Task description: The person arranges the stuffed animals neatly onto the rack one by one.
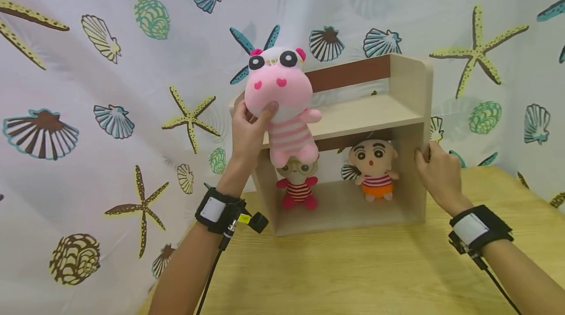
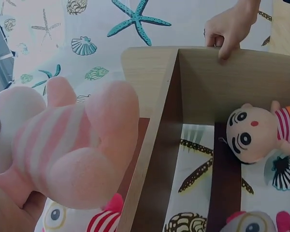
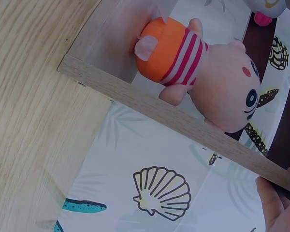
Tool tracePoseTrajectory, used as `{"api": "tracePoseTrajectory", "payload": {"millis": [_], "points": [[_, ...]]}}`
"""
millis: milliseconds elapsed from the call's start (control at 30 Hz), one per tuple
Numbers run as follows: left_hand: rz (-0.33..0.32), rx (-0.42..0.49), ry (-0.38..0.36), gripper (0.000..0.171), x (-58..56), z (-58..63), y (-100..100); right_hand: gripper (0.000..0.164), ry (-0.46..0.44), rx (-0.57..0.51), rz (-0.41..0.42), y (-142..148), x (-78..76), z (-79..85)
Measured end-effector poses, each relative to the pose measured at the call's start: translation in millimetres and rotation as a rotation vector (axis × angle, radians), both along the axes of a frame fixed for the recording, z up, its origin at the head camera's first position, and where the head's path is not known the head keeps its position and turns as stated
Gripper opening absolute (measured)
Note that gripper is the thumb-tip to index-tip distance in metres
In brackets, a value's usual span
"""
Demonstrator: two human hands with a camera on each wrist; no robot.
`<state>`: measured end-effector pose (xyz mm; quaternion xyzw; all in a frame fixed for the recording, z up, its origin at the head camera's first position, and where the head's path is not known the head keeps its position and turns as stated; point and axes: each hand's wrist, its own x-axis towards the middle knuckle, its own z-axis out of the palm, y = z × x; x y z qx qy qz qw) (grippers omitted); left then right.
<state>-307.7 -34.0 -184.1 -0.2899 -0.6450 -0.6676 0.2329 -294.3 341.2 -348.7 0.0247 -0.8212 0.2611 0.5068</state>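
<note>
My left hand (image 1: 249,126) grips a pink hippo plush toy (image 1: 279,91), thumb on its front below the snout. The hippo is held upright before the left part of a two-tier wooden shelf (image 1: 368,116). In the left wrist view, its striped belly (image 2: 50,130) and feet face the camera. My right hand (image 1: 439,175) holds the shelf's right side panel (image 1: 408,172) by its edge. On the lower tier sit a doll with orange shorts (image 1: 374,170) at right and a plush with glasses and a red-striped body (image 1: 299,185) at left, partly hidden by the hippo.
The shelf stands on a wooden table (image 1: 335,266) against a curtain (image 1: 145,74) printed with shells and starfish. In the left wrist view, another plush with a yellow-ringed eye (image 2: 63,212) shows behind the hippo, beside the shelf board.
</note>
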Motion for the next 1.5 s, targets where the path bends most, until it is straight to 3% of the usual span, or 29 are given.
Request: {"api": "tracePoseTrajectory", "payload": {"millis": [100,167,233,267,333,467,500,833,1167,1500], "points": [[0.04,-0.004,0.026,0.057,-4.1,6.0,10,0.021,-0.017,0.0,0.007,-3,0.0,1.1],[0.139,-0.045,0.06,0.057,-7.2,10.7,15,0.021,-0.022,-0.001,0.006,-5,0.2,0.6],[0.281,-0.113,0.091,0.059,-9.6,15.2,19,0.021,-0.019,-0.003,0.002,-5,0.4,-0.2],[0.289,-0.113,0.083,0.061,-10.9,16.9,22,0.02,-0.014,-0.002,0.0,-5,0.6,-0.3],[0.259,-0.087,0.075,0.06,-14.9,19.2,28,0.02,-0.015,-0.003,-0.001,-5,0.5,-1.0],[0.038,0.068,0.019,0.059,-23.6,20.0,39,0.019,-0.023,-0.003,0.004,-6,-0.1,-1.5],[0.028,0.081,0.024,0.057,-26.5,20.1,41,0.019,-0.026,-0.006,0.006,-6,-0.3,-1.7],[-0.01,0.085,-0.022,0.057,-48.7,21.6,66,0.018,-0.017,-0.003,-0.006,-3,-0.6,-0.1],[-0.032,0.098,-0.026,0.055,-63.8,24.2,97,0.019,-0.026,-0.015,-0.004,1,2.1,3.4],[0.036,0.062,-0.033,0.058,-78.2,23.8,116,0.019,-0.013,-0.018,-0.013,1,2.6,1.4]]}}
